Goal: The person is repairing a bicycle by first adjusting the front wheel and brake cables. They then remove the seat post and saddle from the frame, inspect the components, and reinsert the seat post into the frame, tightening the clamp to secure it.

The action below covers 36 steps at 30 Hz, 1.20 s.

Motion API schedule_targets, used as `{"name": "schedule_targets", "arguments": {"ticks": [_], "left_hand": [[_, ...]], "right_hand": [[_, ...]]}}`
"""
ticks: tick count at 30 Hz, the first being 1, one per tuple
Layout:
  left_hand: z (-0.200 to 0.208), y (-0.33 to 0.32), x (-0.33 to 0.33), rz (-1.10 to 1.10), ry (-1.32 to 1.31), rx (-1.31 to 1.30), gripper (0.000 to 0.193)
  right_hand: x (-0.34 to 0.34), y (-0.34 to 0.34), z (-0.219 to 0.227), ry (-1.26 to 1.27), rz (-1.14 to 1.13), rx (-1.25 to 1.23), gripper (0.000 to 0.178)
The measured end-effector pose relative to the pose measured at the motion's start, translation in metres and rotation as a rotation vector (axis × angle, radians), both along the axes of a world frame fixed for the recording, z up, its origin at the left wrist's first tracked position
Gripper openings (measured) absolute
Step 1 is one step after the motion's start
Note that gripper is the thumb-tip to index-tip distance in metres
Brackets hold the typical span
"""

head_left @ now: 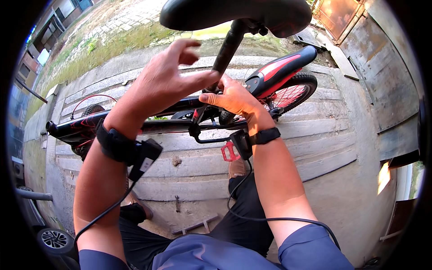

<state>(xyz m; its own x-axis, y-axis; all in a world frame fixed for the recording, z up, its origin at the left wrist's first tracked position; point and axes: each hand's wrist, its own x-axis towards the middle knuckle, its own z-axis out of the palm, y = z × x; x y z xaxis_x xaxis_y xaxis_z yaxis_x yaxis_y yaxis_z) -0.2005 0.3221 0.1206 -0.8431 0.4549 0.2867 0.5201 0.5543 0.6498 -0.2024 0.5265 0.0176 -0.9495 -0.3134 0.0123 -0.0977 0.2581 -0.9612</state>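
Observation:
A black bicycle (162, 125) stands across in front of me, its saddle (234, 15) at the top of the view. The black seat post (228, 50) slants down from the saddle into the frame. My right hand (236, 100) is closed around the foot of the post, thumb toward the left; its fingertips are partly hidden behind the post. My left hand (157, 83) is raised just left of the post, fingers curled but apart, with nothing visible in it. Its thumb points at the post close above my right hand; I cannot tell whether it touches.
Right of the post are the red-and-black rear mudguard (283, 72) and rear wheel (310, 87). A red pedal (230, 152) hangs near my shoe. On the ground lie a small wrench (177, 204) and a metal bar (195, 226). Cables run from both wrist devices.

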Motion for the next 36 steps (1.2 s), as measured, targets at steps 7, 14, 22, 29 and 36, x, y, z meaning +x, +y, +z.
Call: {"name": "schedule_targets", "arguments": {"ticks": [7,14,22,29,36], "left_hand": [[0.043,0.041,0.026,-0.075,0.146,0.619,0.052],[0.068,0.037,0.041,0.016,0.197,0.701,0.048],[0.075,0.063,0.054,0.146,0.39,0.494,0.04],[0.069,0.059,0.049,0.079,0.368,0.562,0.035],[0.065,0.059,0.047,0.044,0.376,0.579,0.035]], "right_hand": [[-0.004,-0.003,-0.011,0.017,-0.016,-0.082,0.063],[-0.011,-0.005,-0.026,0.07,-0.024,-0.117,0.056],[-0.012,0.025,-0.011,-0.003,0.118,-0.179,0.065],[0.017,0.08,0.017,0.072,-0.087,-0.062,0.083],[0.022,0.116,0.01,0.138,-0.217,-0.037,0.058]]}}
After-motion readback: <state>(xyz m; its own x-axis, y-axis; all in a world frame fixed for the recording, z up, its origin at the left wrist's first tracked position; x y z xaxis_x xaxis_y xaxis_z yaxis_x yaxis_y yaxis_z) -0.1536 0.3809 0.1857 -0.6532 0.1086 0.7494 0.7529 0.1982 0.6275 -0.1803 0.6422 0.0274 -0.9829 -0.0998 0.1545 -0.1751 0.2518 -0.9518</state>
